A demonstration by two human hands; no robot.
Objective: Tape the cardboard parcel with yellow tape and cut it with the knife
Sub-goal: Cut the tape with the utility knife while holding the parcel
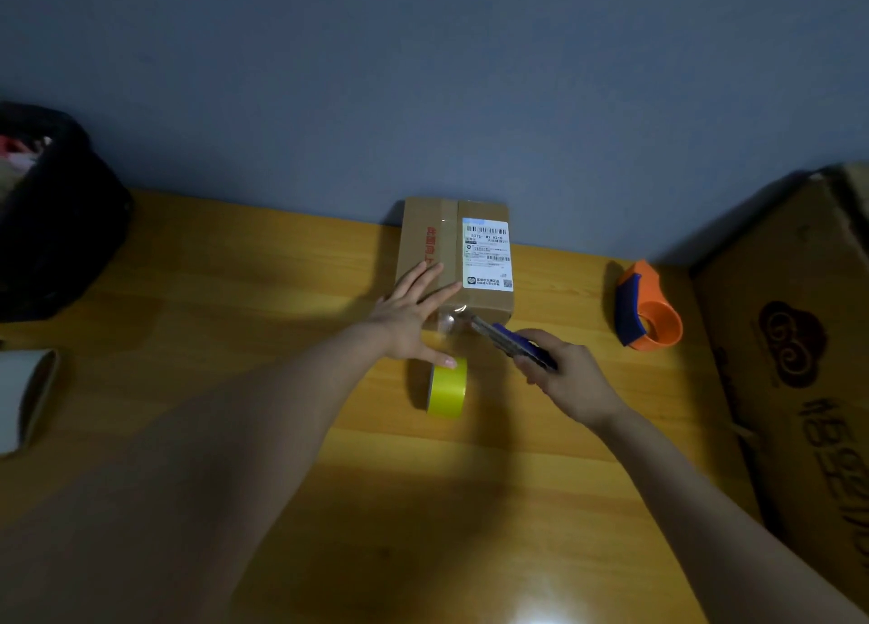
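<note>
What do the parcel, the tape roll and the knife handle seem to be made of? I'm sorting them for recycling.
The brown rectangular parcel looks like matte corrugated cardboard, with a glossy white paper label. The yellow tape roll looks like shiny plastic film, judging by its sheen. The blue knife handle in the right hand seems to be smooth plastic; its grey blade looks like metal, though blur leaves that open.

Looks like home packing corner, not proper shop. My wooden counter (197,322) shoved against plain blue-grey wall (423,82), dim light. Orange tape dispenser (651,310) sitting out, big printed cardboard carton (799,341) leaning at right, dark bin (51,214) stuffed with scraps at left. Small parcel (451,256) wearing courier label (486,254). Mail-order stuff basically.
</note>
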